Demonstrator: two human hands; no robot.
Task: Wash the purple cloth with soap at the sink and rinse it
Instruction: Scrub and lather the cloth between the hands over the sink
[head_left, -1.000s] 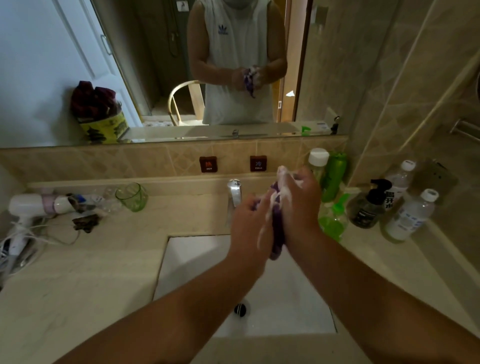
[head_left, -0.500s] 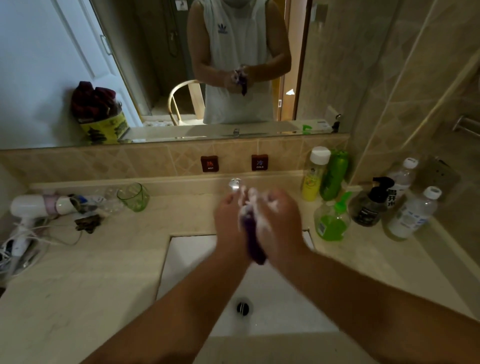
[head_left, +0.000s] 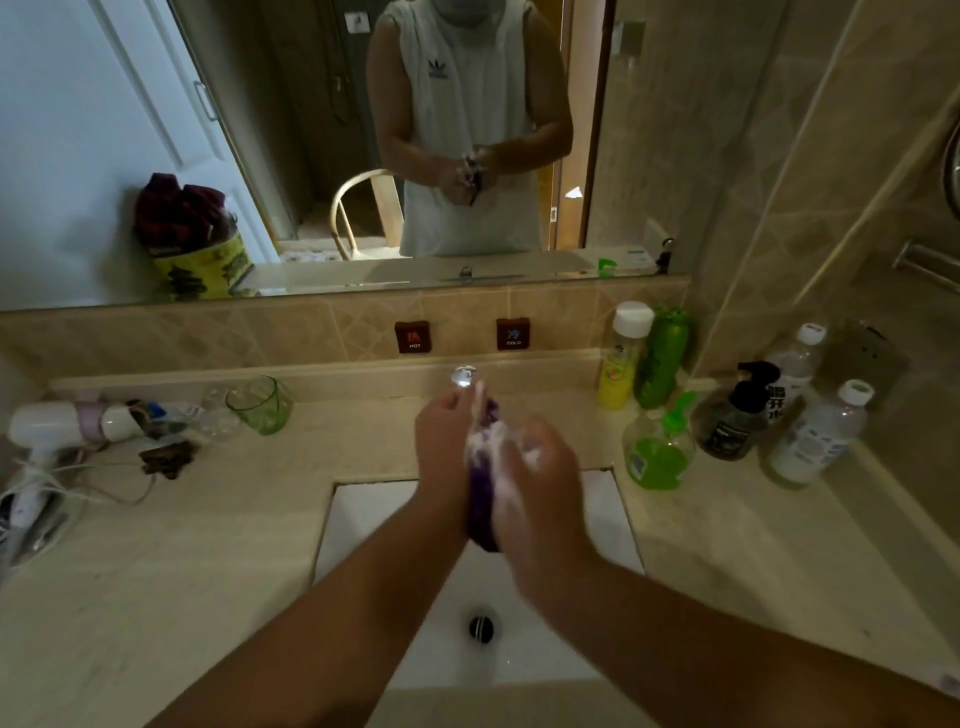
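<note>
Between the two palms, over the white sink (head_left: 363, 525), the purple cloth (head_left: 480, 522) is bunched into a dark, wet roll, with white foam on its upper part. Left hand (head_left: 441, 452) and right hand (head_left: 540, 483) both grasp it, fingers (head_left: 535, 441) curled and soapy. Just beyond the fingertips stands the tap (head_left: 464, 375); right of them, on the bench (head_left: 208, 519), the green soap bottle (head_left: 658, 452).

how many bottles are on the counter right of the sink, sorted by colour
Green: 2, the tall dark green bottle and the round green-liquid pump bottle
Yellow: 1, the white-capped yellow bottle
Dark: 1, the black pump bottle
Clear: 2, the white-capped clear bottle at the wall and the nearer white-capped clear bottle
Total: 6
</note>
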